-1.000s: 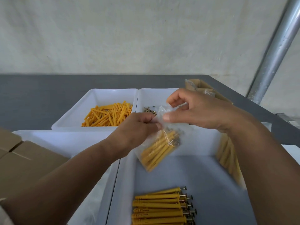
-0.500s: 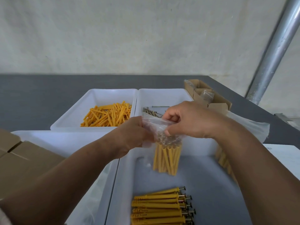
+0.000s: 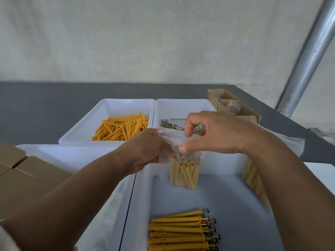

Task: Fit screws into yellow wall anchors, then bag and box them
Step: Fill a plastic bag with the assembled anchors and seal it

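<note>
A small clear plastic bag (image 3: 184, 171) filled with yellow anchors, screw heads up, hangs upright over the near white bin (image 3: 235, 205). My left hand (image 3: 145, 151) pinches the bag's top left edge. My right hand (image 3: 213, 134) pinches its top right part between thumb and fingers. A stack of assembled anchors with screws (image 3: 181, 232) lies at the bin's near end. More yellow anchors show blurred under my right forearm. Loose yellow anchors (image 3: 121, 128) fill the far left bin and loose screws (image 3: 172, 124) lie in the far right bin.
Brown cardboard boxes (image 3: 20, 178) sit at the left. An open cardboard box (image 3: 232, 105) with small bags stands at the back right on the grey table (image 3: 36, 109). A white bin (image 3: 72, 156) lined with plastic is under my left forearm. A metal pole (image 3: 308, 57) rises right.
The bag swung from tilted to hanging upright. Both hands lowered slightly, and my right fingers have shifted along the bag's top edge.
</note>
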### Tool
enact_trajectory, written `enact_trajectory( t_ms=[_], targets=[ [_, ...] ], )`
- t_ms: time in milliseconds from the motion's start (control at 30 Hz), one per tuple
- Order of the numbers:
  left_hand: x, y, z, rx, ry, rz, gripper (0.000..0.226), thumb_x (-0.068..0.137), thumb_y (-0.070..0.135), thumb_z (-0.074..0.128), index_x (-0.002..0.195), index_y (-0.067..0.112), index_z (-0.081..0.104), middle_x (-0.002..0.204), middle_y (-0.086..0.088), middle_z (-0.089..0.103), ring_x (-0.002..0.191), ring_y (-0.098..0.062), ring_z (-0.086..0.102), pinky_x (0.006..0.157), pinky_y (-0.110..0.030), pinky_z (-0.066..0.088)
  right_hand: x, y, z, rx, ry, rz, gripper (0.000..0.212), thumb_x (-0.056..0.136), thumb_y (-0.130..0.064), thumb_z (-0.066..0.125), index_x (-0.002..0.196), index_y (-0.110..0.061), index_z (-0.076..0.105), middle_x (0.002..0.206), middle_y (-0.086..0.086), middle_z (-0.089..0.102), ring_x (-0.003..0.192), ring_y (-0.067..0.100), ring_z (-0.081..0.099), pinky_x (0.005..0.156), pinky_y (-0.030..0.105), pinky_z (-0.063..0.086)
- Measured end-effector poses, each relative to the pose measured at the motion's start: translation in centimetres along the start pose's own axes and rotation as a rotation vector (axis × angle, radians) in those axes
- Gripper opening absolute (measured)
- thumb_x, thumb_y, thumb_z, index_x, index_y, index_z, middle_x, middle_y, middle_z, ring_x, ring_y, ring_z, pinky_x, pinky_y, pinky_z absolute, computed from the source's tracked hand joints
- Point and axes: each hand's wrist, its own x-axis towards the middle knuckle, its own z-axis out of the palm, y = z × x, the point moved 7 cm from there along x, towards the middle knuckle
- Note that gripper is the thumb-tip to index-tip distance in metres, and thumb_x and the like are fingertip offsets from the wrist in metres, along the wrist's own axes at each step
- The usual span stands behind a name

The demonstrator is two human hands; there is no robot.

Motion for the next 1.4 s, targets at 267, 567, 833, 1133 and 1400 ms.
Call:
enact_trajectory(
  t_ms=[267,567,833,1133,1400],
  targets=[
    [0.1,0.0,0.1,-0.007,-0.011,0.008,0.040,0.089,-0.001,0.059,0.059,0.022,0.074,0.067,0.001,0.069,0.064,-0.010,0.062,0.079,-0.035,0.055,-0.1,0.0,1.5,-0.145,-0.124,0.025,0.017,0.075,-0.037,0.079,0.079,-0.032,0.064,0.080,-0.015,0.061,0.073,0.004,0.058,0.056,0.025,0.042],
    [0.1,-0.1,0.1,-0.003,-0.032,0.017,0.042,0.090,0.001,0.056,0.063,0.027,0.076,0.071,-0.001,0.070,0.065,-0.010,0.062,0.083,-0.037,0.055,0.0,1.2,1.1,-0.182,-0.111,0.136,0.043,0.068,-0.062,0.075,0.099,-0.039,0.056,0.093,-0.018,0.050,0.084,0.002,0.052,0.065,0.028,0.045],
    [0.3,-0.1,0.1,-0.061,-0.033,0.009,0.017,0.091,0.000,0.054,0.089,0.011,0.066,0.079,-0.007,0.068,0.070,-0.017,0.062,0.083,-0.041,0.056,0.3,0.5,1.1,-0.090,-0.088,0.054,0.021,0.076,-0.030,0.079,0.074,-0.026,0.059,0.071,-0.010,0.062,0.063,0.009,0.063,0.049,0.024,0.043],
    [0.7,-0.3,0.1,-0.086,-0.037,0.030,0.020,0.092,0.000,0.052,0.101,0.008,0.067,0.083,-0.006,0.072,0.072,-0.015,0.066,0.070,-0.031,0.056,0.3,1.0,1.8,-0.078,-0.153,0.102,0.022,0.079,-0.036,0.078,0.076,-0.027,0.058,0.081,-0.007,0.066,0.068,0.010,0.070,0.057,0.027,0.051],
    [-0.2,0.4,-0.1,-0.335,-0.163,0.049,0.069,0.063,0.008,0.070,0.129,0.001,0.052,0.110,-0.013,0.069,0.098,-0.026,0.065,0.095,-0.044,0.047,0.7,1.5,-0.8,0.636,0.081,0.055,0.032,0.083,0.001,0.071,0.067,-0.015,0.049,0.058,-0.004,0.057,0.057,0.022,0.066,0.071,0.045,0.059]
  ],
)
